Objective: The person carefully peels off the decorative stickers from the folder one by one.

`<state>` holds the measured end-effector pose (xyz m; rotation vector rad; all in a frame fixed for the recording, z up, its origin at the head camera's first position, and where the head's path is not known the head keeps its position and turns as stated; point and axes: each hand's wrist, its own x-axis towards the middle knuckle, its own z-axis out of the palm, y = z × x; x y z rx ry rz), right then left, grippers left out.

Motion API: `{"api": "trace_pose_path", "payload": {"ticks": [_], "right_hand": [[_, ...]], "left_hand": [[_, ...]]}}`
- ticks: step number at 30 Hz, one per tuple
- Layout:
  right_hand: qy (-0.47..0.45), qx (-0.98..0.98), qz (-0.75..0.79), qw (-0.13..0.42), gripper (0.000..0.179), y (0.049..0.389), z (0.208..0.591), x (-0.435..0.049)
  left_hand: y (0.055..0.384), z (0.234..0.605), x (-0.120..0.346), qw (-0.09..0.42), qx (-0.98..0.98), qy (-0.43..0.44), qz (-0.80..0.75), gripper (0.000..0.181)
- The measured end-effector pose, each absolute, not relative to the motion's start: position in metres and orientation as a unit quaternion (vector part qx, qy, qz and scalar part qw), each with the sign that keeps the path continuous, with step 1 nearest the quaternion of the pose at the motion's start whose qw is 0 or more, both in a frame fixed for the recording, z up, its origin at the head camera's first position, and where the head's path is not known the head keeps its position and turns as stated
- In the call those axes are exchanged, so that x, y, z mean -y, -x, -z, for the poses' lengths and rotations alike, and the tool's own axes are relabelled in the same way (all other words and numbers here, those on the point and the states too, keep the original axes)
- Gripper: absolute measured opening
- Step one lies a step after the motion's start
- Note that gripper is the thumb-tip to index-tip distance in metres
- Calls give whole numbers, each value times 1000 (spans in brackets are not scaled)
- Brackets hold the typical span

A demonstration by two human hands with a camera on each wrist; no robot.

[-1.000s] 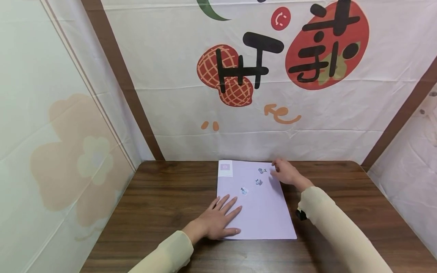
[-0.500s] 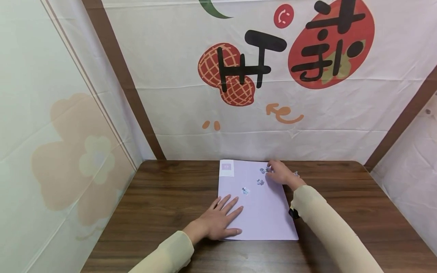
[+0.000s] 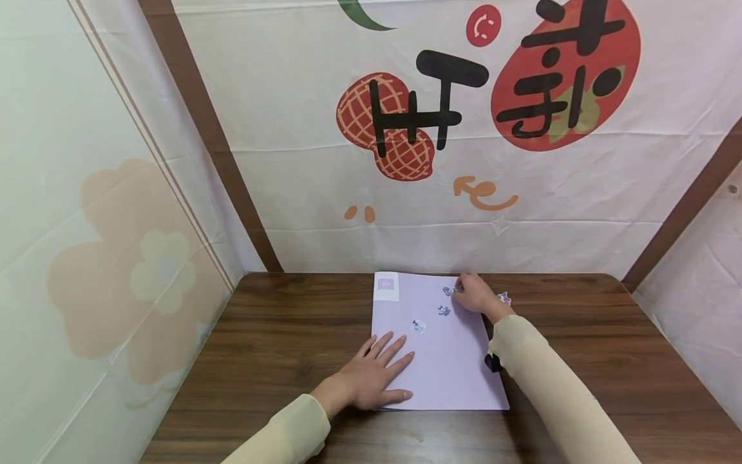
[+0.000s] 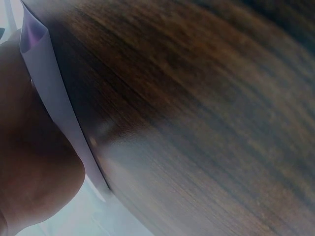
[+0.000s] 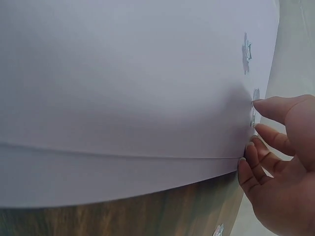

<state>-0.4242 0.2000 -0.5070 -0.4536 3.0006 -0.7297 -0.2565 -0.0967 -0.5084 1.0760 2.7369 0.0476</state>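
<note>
A pale purple paper folder (image 3: 458, 374) with a white label (image 3: 386, 285) at its top left lies on the table. My left hand (image 3: 364, 380) rests with spread fingers on its lower left edge. Three small silvery-blue stickers show on the folder: a lower one (image 3: 418, 325), a middle one (image 3: 444, 310) and an upper one (image 3: 447, 291). At the upper right edge, my right hand (image 3: 474, 295) pinches at the upper sticker. In the right wrist view, thumb and forefinger stand at the ends of this sticker (image 5: 255, 94), flat on the folder, the other fingertips at the folder's edge.
A star-shaped sticker (image 3: 504, 298) lies on the brown wooden table (image 3: 580, 348), to the right of the folder. Behind the table hangs a white printed cloth (image 3: 313, 193). In the left wrist view, the folder's side edge (image 4: 54, 73) bulges open a little.
My right hand has moved left from the folder's right edge onto the upper sticker. The star-shaped sticker has come into sight behind the wrist. My left hand stays in place.
</note>
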Motion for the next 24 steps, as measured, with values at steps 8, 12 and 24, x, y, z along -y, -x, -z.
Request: {"api": "trace_pose_path", "payload": {"ticks": [8,12,24], "right_hand": [[126,-961,246,13,25,422,507,-197],[125,-960,249,14,24,420,507,-196],[119,-960,253,29,25,422,507,-198]], "left_hand": [[256,509,98,102,-924,-368,-30,75],[257,513,99,100,-923,-369,-40,76],[257,512,97,101,-927,-361,-19,76]]}}
